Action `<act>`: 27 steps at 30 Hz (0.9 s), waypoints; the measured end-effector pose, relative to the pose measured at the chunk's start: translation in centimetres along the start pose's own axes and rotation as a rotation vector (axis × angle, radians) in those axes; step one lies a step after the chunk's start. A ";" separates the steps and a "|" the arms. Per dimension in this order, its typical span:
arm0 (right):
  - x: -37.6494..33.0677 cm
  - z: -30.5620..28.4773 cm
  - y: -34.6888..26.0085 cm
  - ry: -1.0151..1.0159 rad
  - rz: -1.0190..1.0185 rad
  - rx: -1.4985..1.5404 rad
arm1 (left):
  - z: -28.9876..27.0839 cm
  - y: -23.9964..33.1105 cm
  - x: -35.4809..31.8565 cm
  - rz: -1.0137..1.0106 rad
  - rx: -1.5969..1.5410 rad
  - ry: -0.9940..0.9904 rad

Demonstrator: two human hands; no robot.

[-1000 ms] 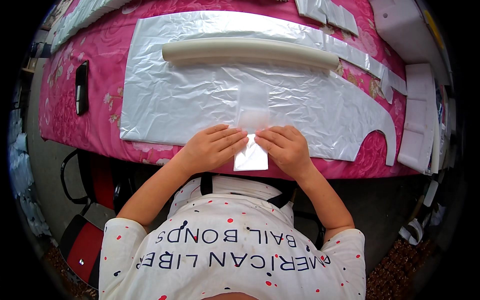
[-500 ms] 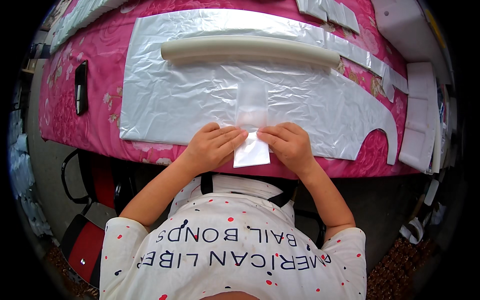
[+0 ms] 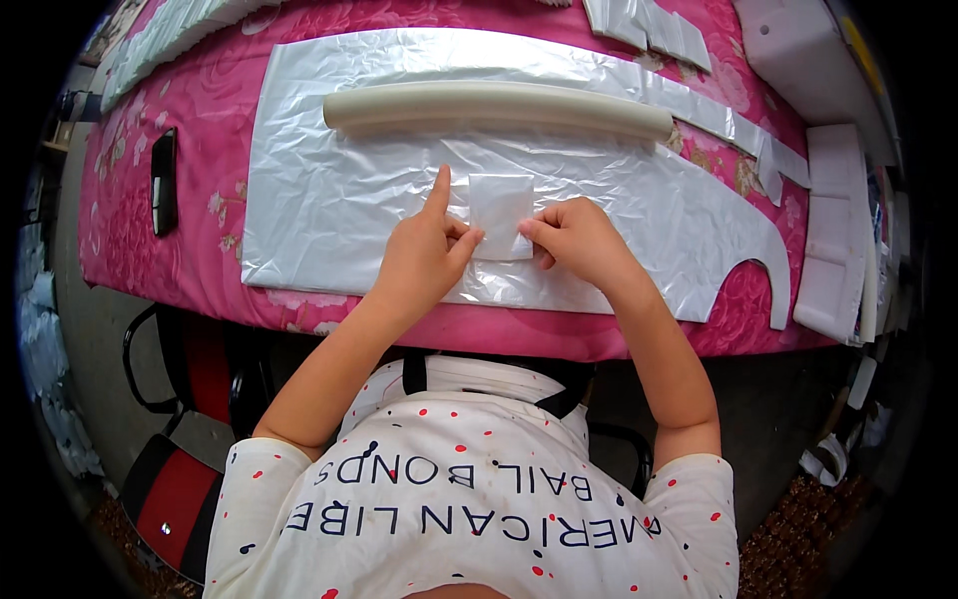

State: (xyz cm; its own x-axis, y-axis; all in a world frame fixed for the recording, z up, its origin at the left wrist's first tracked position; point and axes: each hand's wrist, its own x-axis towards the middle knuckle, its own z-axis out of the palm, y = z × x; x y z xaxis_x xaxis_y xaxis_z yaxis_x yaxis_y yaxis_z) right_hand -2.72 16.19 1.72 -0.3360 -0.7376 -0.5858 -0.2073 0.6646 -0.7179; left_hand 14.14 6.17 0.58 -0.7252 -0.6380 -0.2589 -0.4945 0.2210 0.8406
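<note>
A small square of folded, translucent white plastic sheet (image 3: 502,212) is held low over a wide, glossy plastic sheet (image 3: 329,225) that has a curved cut-out at its right end. My left hand (image 3: 424,255) pinches the square's lower left edge between thumb and curled fingers, its index finger stretched away from me. On the opposite edge my right hand (image 3: 581,245) grips with thumb and index finger, the other fingers curled under. Beyond both hands a long, pale tube (image 3: 499,106) lies across the wide sheet.
The table has a pink flowered cloth (image 3: 215,100). A black phone (image 3: 164,182) lies at the left. Folded white plastic pieces (image 3: 165,42) line the far left, with another group (image 3: 654,28) at the far right. White foam blocks (image 3: 830,225) stand at the right edge. A red-and-black chair (image 3: 175,489) is lower left.
Both hands have moved away from me, toward the tube. The plastic flap that hung toward me at the table edge is now folded over into a square lying farther forward. My left index finger has straightened.
</note>
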 end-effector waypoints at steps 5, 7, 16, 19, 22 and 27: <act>0.6 -0.4 -0.3 -0.054 0.074 0.033 | 0.2 -0.2 -0.3 0.271 0.237 0.130; 0.7 -0.5 -0.4 -0.066 0.081 0.017 | 0.8 -1.0 -0.2 0.606 0.471 0.242; 0.7 0.1 -0.1 -0.007 0.069 0.014 | 4.2 -1.2 0.8 0.507 0.651 0.048; 0.1 0.6 0.0 0.088 0.040 -0.124 | 4.6 -1.3 0.8 0.502 0.682 0.060; -1.3 0.9 -0.3 0.235 -0.135 -0.347 | 4.6 -1.4 0.8 0.507 0.669 0.051; -2.6 -0.8 -0.8 0.158 -0.035 -0.730 | 3.9 -1.4 0.4 0.531 0.617 0.067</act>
State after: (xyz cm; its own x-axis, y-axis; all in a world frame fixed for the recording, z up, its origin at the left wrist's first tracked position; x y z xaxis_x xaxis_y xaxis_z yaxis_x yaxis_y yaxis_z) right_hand -2.46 17.66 4.08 -0.4345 -0.7702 -0.4669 -0.7590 0.5922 -0.2706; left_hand 12.62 8.50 -2.57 -0.9168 -0.3719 0.1458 -0.2814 0.8603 0.4251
